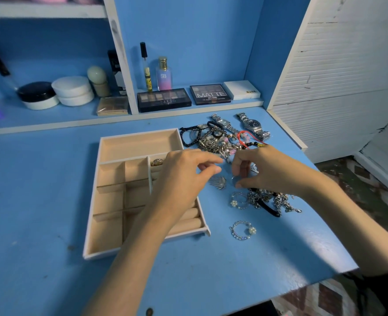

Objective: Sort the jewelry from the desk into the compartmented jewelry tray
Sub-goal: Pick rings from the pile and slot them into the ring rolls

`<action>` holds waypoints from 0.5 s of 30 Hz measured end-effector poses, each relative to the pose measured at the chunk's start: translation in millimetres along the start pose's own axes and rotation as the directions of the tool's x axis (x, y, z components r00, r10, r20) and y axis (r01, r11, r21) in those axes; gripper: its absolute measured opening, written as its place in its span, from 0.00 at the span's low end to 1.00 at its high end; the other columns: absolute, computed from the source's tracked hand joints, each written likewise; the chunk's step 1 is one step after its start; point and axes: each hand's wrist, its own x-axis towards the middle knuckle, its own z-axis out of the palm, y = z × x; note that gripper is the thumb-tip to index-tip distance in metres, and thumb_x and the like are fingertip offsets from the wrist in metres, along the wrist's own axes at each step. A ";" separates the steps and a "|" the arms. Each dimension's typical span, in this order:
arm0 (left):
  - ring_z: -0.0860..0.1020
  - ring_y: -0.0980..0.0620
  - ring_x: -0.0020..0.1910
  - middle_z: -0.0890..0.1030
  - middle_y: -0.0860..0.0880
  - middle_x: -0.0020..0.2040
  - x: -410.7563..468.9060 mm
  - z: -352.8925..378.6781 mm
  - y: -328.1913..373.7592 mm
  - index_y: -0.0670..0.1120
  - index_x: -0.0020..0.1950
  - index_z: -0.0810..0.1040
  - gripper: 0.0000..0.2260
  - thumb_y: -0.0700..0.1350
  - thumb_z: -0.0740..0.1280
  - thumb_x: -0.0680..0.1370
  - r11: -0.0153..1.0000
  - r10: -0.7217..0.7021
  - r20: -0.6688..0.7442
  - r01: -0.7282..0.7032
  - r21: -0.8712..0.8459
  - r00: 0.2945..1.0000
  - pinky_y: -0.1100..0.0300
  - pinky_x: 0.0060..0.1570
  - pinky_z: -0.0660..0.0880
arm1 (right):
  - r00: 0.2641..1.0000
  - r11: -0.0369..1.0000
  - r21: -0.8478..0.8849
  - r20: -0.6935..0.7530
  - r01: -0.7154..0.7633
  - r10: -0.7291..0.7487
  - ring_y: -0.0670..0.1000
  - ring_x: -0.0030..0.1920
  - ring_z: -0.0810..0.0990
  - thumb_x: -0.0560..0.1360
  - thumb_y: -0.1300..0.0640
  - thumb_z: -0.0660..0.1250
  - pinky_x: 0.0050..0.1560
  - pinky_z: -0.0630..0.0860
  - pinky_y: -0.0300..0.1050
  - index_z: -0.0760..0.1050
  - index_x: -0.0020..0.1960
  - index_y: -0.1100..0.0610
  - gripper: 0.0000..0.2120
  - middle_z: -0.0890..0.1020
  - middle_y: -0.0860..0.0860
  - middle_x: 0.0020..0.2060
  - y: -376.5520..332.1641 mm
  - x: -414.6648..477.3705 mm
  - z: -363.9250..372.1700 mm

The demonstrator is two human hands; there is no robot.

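Your hands meet just right of the jewelry tray (pixel 140 133), on the blue desk (pixel 51 179).
Your left hand (pixel 184 169) hangs over the tray's right edge, fingers loosely curled, nothing in them. Your right hand (pixel 263 169) curls down beside a shell-shaped silver piece (pixel 218 182); whether it pinches anything, I cannot tell. A gold ring (pixel 157 162) sits in a tray compartment. The bracelet heap (pixel 220 140), wristwatch (pixel 253 125) and chains (pixel 270 199) lie on the desk.

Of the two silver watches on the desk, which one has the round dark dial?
The right-hand watch, at the far right of the jewelry pile. The other watch, to its left, has a pale rectangular face.
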 end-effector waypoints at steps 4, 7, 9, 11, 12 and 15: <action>0.76 0.68 0.31 0.82 0.59 0.36 -15.1 -25.6 -5.4 0.51 0.45 0.85 0.06 0.43 0.74 0.69 0.999 -0.055 -0.064 0.054 -0.008 0.996 0.77 0.37 0.69 | 0.991 0.997 -0.005 -0.103 0.081 -0.081 0.36 0.34 0.74 0.67 0.66 0.72 0.36 0.67 0.26 0.76 0.38 0.53 0.10 0.80 0.46 0.33 -6.9 -5.9 7.2; 0.77 0.65 0.35 0.81 0.63 0.37 -31.9 -43.5 -16.6 0.57 0.44 0.83 0.08 0.46 0.74 0.68 0.993 -0.113 -0.088 0.115 0.013 0.990 0.70 0.43 0.74 | 0.969 0.992 0.040 -0.223 0.116 -0.105 0.36 0.35 0.75 0.67 0.66 0.72 0.37 0.68 0.26 0.79 0.40 0.50 0.11 0.79 0.42 0.31 -17.1 -6.6 12.9; 0.77 0.61 0.33 0.81 0.61 0.35 -42.4 -51.1 -25.4 0.63 0.43 0.82 0.09 0.49 0.74 0.67 0.991 -0.134 -0.094 0.135 0.001 0.986 0.59 0.44 0.77 | 0.950 0.980 0.130 -0.292 0.152 -0.109 0.42 0.36 0.76 0.67 0.65 0.73 0.38 0.70 0.30 0.81 0.44 0.51 0.11 0.79 0.42 0.31 -29.7 -6.5 19.1; 0.80 0.59 0.34 0.83 0.60 0.37 -51.0 -55.1 -29.8 0.64 0.43 0.81 0.11 0.49 0.74 0.67 0.988 -0.150 -0.082 0.148 -0.036 0.985 0.56 0.42 0.79 | 0.934 0.953 0.227 -0.336 0.203 -0.119 0.46 0.37 0.76 0.67 0.65 0.74 0.40 0.71 0.32 0.81 0.48 0.54 0.12 0.80 0.44 0.32 -44.6 -7.0 29.1; 0.81 0.59 0.35 0.83 0.61 0.38 -54.5 -56.5 -30.7 0.65 0.44 0.80 0.12 0.48 0.74 0.67 0.989 -0.148 -0.081 0.145 -0.040 0.986 0.57 0.42 0.79 | 0.924 0.937 0.260 -0.361 0.233 -0.129 0.46 0.38 0.77 0.67 0.64 0.74 0.40 0.71 0.31 0.81 0.48 0.55 0.11 0.81 0.45 0.32 -50.8 -6.7 35.6; 0.80 0.61 0.36 0.83 0.62 0.37 -61.9 -59.7 -30.5 0.61 0.44 0.82 0.12 0.44 0.75 0.67 0.994 -0.106 -0.104 0.105 -0.014 0.989 0.67 0.40 0.77 | 0.882 0.917 0.294 -0.457 0.271 -0.114 0.46 0.37 0.78 0.67 0.62 0.75 0.41 0.73 0.31 0.83 0.44 0.53 0.07 0.83 0.48 0.34 -62.0 -4.4 56.0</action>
